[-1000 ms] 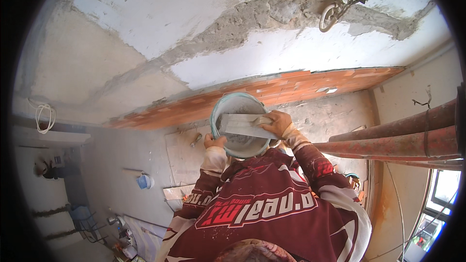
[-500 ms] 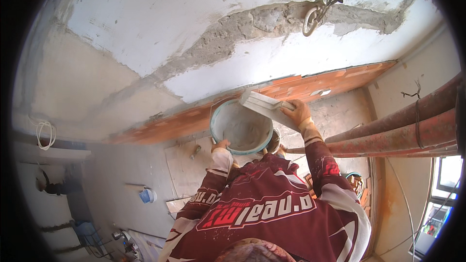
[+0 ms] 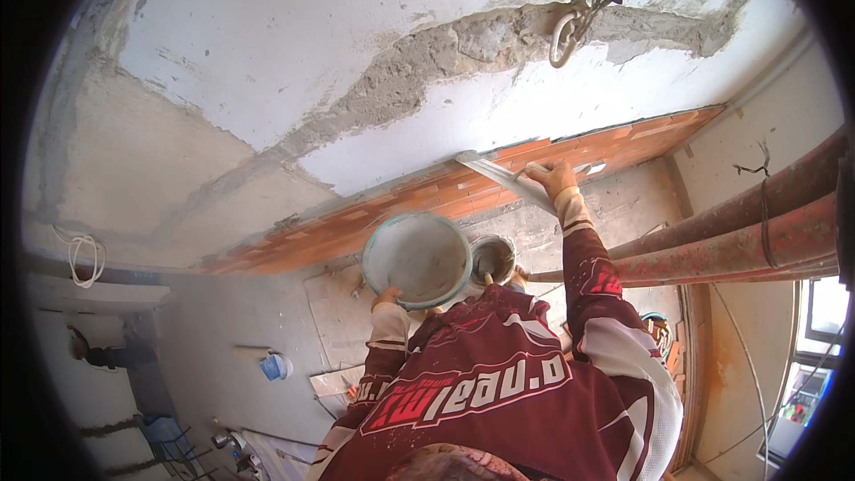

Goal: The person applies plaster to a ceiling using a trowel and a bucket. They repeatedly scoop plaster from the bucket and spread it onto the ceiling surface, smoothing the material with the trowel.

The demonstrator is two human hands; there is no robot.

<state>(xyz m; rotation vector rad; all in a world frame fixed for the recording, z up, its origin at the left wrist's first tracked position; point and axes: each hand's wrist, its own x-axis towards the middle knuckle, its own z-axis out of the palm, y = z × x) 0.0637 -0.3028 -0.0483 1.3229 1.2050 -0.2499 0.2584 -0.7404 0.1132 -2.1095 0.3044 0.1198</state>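
My left hand (image 3: pixel 389 297) is closed on the near rim of a round basin (image 3: pixel 367 263), green-edged and smeared grey, with grey mortar inside. In my right hand (image 3: pixel 558 180) is a long pale plastering trowel (image 3: pixel 512 182), the fingers wrapped round its handle. The trowel's far end meets the wall along the top of the orange brick strip (image 3: pixel 419 205); whether it presses there I cannot tell. Just right of the basin stands a mortar-stained bucket (image 3: pixel 505 248) with a tool handle sticking out of it.
Red pipes (image 3: pixel 739 245) jut in from the right. A pale cable loop (image 3: pixel 561 43) hangs from the rough patch in the white wall (image 3: pixel 267 18). A small blue pail (image 3: pixel 274 366) is on the floor at left. Far left, part of another person (image 3: pixel 111 354) shows.
The trowel has gone from over the basin to the wall above the bricks. My left hand and the basin have shifted left and nearer, uncovering the bucket.
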